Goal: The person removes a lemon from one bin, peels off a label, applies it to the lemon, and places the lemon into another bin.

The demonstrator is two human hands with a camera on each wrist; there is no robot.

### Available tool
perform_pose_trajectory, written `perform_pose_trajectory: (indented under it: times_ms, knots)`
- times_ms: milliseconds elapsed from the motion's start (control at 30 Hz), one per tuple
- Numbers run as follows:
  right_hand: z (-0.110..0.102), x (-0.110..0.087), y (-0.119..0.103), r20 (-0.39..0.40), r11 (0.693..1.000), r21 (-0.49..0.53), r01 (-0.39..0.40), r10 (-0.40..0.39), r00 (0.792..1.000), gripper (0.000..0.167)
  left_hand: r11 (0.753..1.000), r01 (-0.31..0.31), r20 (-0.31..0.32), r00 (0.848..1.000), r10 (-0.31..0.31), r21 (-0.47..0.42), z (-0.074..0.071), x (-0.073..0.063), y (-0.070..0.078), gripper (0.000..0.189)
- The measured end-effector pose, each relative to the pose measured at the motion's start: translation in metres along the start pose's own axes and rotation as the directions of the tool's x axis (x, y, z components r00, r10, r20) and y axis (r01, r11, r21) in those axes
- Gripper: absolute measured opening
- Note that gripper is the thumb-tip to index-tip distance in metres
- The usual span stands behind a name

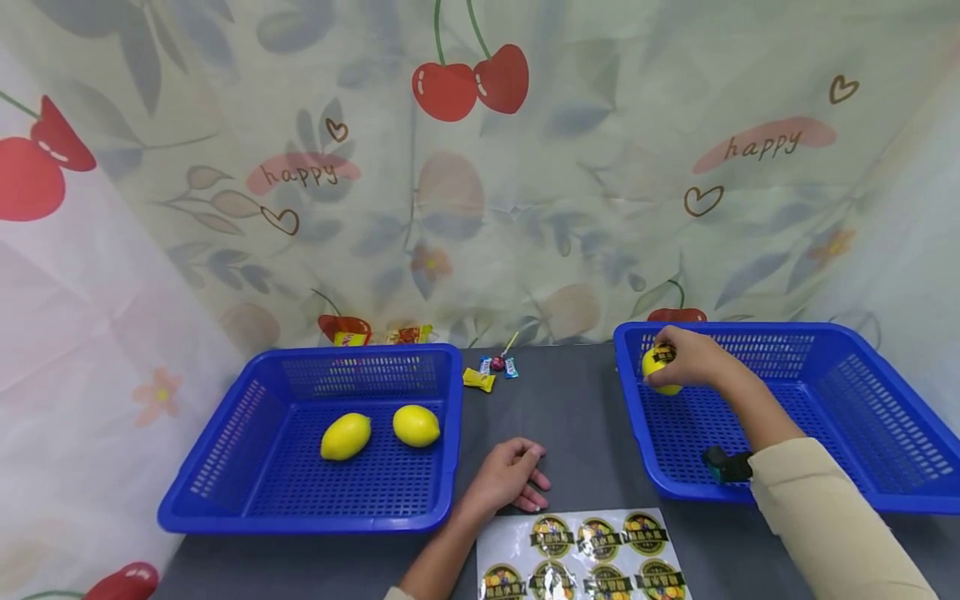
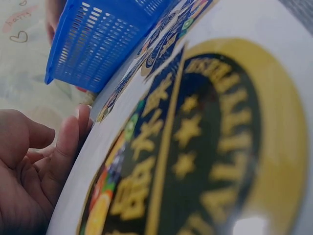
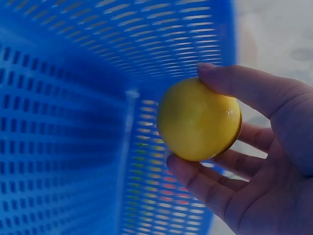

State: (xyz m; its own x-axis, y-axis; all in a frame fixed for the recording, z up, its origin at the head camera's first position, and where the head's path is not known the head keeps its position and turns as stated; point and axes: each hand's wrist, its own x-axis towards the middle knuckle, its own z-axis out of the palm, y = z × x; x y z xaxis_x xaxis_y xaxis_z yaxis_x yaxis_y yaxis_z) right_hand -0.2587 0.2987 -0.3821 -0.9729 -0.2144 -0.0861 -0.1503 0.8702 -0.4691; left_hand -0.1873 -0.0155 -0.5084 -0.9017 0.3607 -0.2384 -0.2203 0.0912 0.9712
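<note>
A yellow lemon [image 1: 651,363] with a dark and gold sticker on it is gripped by my right hand [image 1: 693,358], over the back left corner of the right blue basket [image 1: 626,408]. In the right wrist view thumb and fingertips pinch the lemon [image 3: 198,120] from opposite sides. My left hand [image 1: 506,477] rests on the dark table with fingers loosely curled, holding nothing. Just in front of it lies a sheet of round fruit stickers [image 1: 517,533], seen very close in the left wrist view. Two lemons sit apart in the left blue basket [image 1: 168,521].
Small wrapped candies, a yellow packet [image 1: 478,380] and a lollipop [image 1: 498,363] among them, lie at the table's back between the baskets. Snack packets [image 1: 408,335] show behind the left basket. A patterned curtain [image 1: 480,208] hangs at the back, with white cloth on both sides.
</note>
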Motion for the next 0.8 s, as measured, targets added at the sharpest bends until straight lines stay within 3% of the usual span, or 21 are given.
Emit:
perform_pose_trajectory:
  times_ms: [200,367,567,800]
  knots:
    - [0.025,0.011,0.012,0.004,0.997,-0.049,0.056,-0.056,0.998,0.053,1.000,-0.004,-0.009,1.000,0.004,0.008,0.001,0.000,-0.002,0.024]
    - [0.036,0.013,0.017,0.009,0.996,-0.076,0.041,-0.041,0.999,0.053,1.000,-0.005,-0.006,1.000,0.006,0.018,0.003,0.002,-0.004,0.023]
    - [0.039,0.016,0.019,-0.004,0.995,-0.080,0.057,-0.058,0.998,0.055,0.999,-0.018,-0.008,1.000,0.018,0.032,0.003,0.001,-0.003,0.022]
    - [0.028,0.016,0.014,0.041,0.997,-0.032,0.071,-0.070,0.997,0.064,0.999,-0.021,-0.010,1.000,0.022,0.047,0.000,0.001,-0.002,0.023]
